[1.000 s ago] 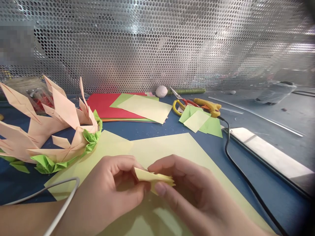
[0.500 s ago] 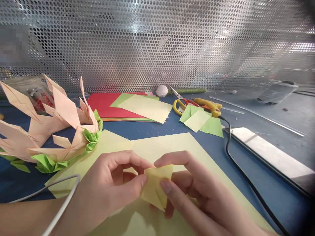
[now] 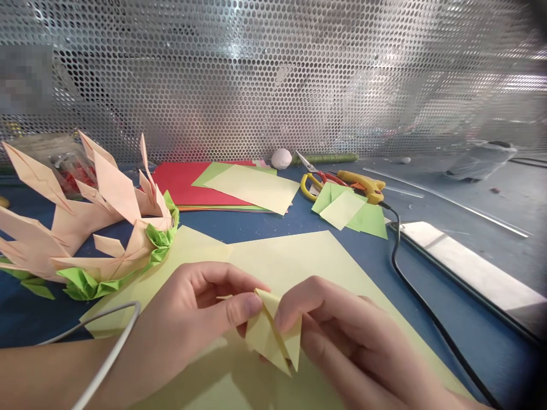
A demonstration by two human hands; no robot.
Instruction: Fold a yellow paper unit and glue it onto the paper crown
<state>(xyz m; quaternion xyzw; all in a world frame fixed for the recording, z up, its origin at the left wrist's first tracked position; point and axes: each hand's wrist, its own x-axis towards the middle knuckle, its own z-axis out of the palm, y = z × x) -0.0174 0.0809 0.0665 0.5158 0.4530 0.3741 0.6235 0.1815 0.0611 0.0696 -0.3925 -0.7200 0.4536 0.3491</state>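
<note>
Between my two hands is a small folded piece of yellow paper (image 3: 267, 340), with a crease and a pointed flap at its lower end. My left hand (image 3: 200, 319) pinches its upper left corner between thumb and forefinger. On the right flap presses the forefinger of my right hand (image 3: 337, 336), whose thumb is partly hidden beside the paper. Under both hands lie large pale yellow sheets (image 3: 299, 256). A white cable (image 3: 113, 353) passes over my left forearm.
A pink folded-paper ring with green trim (image 3: 115, 193) stands at left. Behind are stacked coloured sheets (image 3: 183, 182), scissors (image 3: 310, 185), a yellow glue gun (image 3: 363, 185) with black cord, and green paper squares (image 3: 342, 208). A phone (image 3: 470, 267) lies right; perforated metal (image 3: 273, 74) rises behind.
The yellow paper now shows an opened fold with two points at its lower end. My right forefinger has moved down onto its face, and my right thumb has left the front.
</note>
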